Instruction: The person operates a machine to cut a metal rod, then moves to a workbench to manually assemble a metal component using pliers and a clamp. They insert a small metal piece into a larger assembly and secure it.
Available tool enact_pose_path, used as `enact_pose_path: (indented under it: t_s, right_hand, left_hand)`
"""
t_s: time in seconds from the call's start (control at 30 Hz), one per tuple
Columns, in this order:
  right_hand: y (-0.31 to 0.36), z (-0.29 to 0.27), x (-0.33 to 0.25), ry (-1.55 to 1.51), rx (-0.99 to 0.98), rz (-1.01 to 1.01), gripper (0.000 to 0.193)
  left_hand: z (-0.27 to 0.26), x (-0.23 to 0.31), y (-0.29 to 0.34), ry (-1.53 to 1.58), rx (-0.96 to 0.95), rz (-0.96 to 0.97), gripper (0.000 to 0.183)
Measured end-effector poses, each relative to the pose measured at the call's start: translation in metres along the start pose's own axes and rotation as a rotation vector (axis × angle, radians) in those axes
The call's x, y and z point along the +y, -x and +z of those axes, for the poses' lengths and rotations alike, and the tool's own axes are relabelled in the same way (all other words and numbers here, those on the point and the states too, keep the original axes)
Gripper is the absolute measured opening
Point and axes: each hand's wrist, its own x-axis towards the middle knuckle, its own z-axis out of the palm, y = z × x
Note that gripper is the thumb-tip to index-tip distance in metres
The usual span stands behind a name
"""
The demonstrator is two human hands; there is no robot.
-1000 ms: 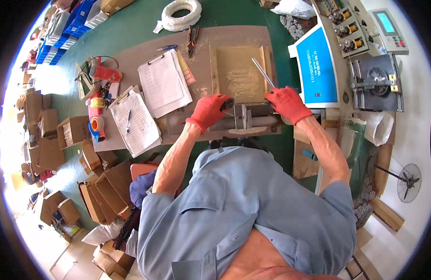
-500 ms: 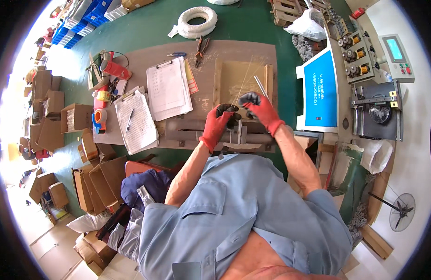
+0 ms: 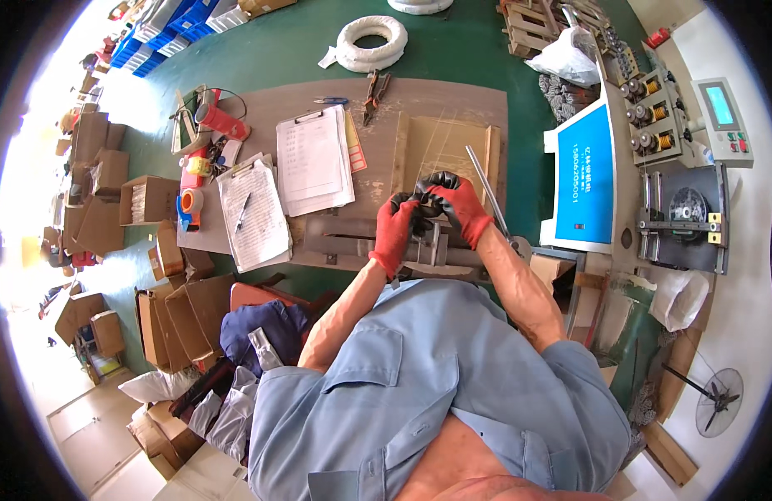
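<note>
Both my hands wear red gloves with black fingers, and they meet over the near edge of the table. My left hand (image 3: 396, 225) is closed in a pinch on a thin wire (image 3: 428, 154), which runs away from the fingers over a shallow wooden tray (image 3: 402, 146). My right hand (image 3: 454, 204) is closed against the left fingertips, its fingers curled over the same spot; what lies between them is mostly hidden. Below the hands sits a dark metal fixture (image 3: 344, 238) along the table edge. A slim metal rod (image 3: 486, 188) slants just right of my right hand.
Pliers (image 3: 374, 98), a clipboard with papers (image 3: 309, 159), and more papers with a pen (image 3: 251, 217) lie on the table (image 3: 373, 171). A red cylinder (image 3: 225, 123) and tape roll (image 3: 190, 200) are at left. A blue-panelled machine (image 3: 582, 175) stands right; a white-wrapped coil (image 3: 371, 43) lies beyond.
My right hand has moved left and down to the left fingertips and closed there. The rod beside it now shows more fully. The whole view has shifted slightly.
</note>
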Motion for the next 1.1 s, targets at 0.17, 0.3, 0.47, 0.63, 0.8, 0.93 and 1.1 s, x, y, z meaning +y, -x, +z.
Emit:
enact_pose_path:
  t_s: [0.17,0.3,0.47,0.63,0.8,0.93,1.1]
  right_hand:
    - [-0.005,-0.004,0.005,0.059,-0.02,0.066,0.014]
    - [-0.004,-0.002,0.007,0.073,-0.014,0.096,0.013]
    - [-0.014,-0.009,0.021,0.223,0.023,0.185,0.011]
    - [-0.05,-0.029,0.058,0.245,0.065,0.312,0.006]
    - [-0.091,-0.069,0.118,0.84,0.161,0.231,0.021]
    - [-0.097,-0.088,0.138,1.314,0.142,-0.053,0.028]
    - [-0.07,-0.065,0.095,1.418,0.188,0.0,0.039]
  left_hand:
    - [-0.003,-0.007,-0.002,-0.025,0.048,-0.019,0.02]
    - [-0.006,-0.021,-0.007,-0.082,0.044,-0.044,0.023]
    - [-0.029,-0.087,-0.036,-0.541,0.174,0.081,0.031]
    - [-0.024,-0.087,-0.019,-0.742,0.291,0.165,0.035]
    - [-0.046,-0.071,0.038,-0.601,0.363,-0.086,0.047]
    - [-0.087,-0.123,0.087,-0.593,0.583,0.016,0.046]
    - [-0.123,-0.143,0.135,-0.376,0.712,-0.078,0.045]
